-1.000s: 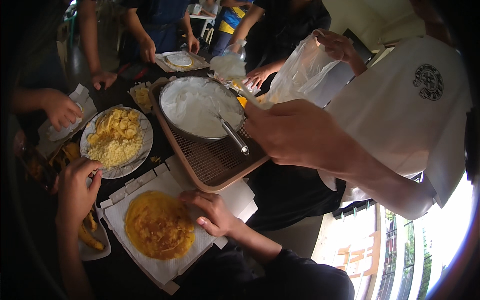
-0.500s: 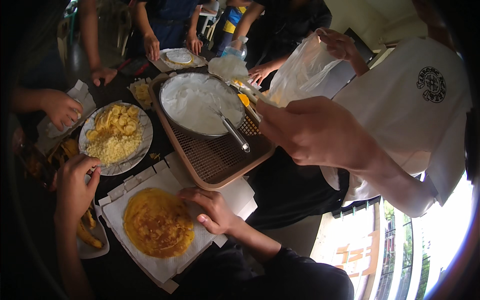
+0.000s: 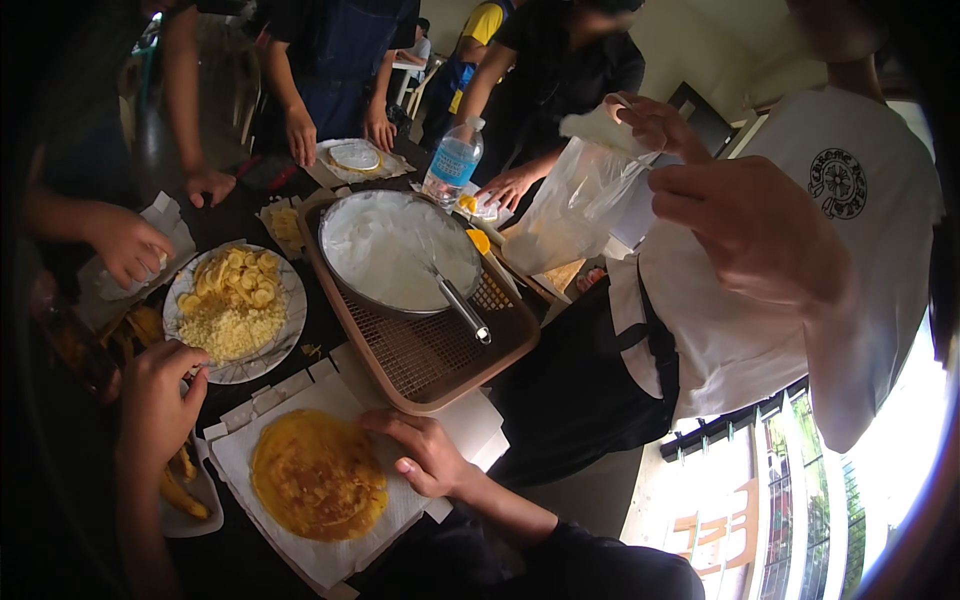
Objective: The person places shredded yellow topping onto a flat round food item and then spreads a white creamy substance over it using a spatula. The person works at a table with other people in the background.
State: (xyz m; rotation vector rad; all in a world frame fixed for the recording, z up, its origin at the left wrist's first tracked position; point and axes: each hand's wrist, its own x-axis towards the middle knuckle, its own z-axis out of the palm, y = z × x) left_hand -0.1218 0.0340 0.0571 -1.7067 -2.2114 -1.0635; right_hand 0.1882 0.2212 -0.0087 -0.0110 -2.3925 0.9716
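My right hand (image 3: 425, 455) lies with its fingers stretched out on the white paper towel (image 3: 235, 460), fingertips at the upper right edge of a round, browned yellow crepe (image 3: 318, 475). The crepe is flat, with paper and cardboard beneath it. Beside the near edge of a marbled plate (image 3: 292, 335), my left hand (image 3: 165, 400) is closed, thumb against fingers; whatever it may pinch is too small to make out. That plate carries banana slices (image 3: 235, 280) and a heap of grated pale yellow cheese (image 3: 232, 332).
A brown basket tray (image 3: 420, 385) holds a metal bowl of white cream (image 3: 390, 250) with a whisk (image 3: 462, 308). On the right, a co-worker's hands (image 3: 740, 220) are at a plastic bag (image 3: 575, 200). A water bottle (image 3: 455, 160) stands behind; a banana dish (image 3: 205, 500) sits at left.
The co-worker's cream-covered spatula has moved from over the bowl rightward to the plastic bag. My two hands and the crepe hold nearly the same positions.
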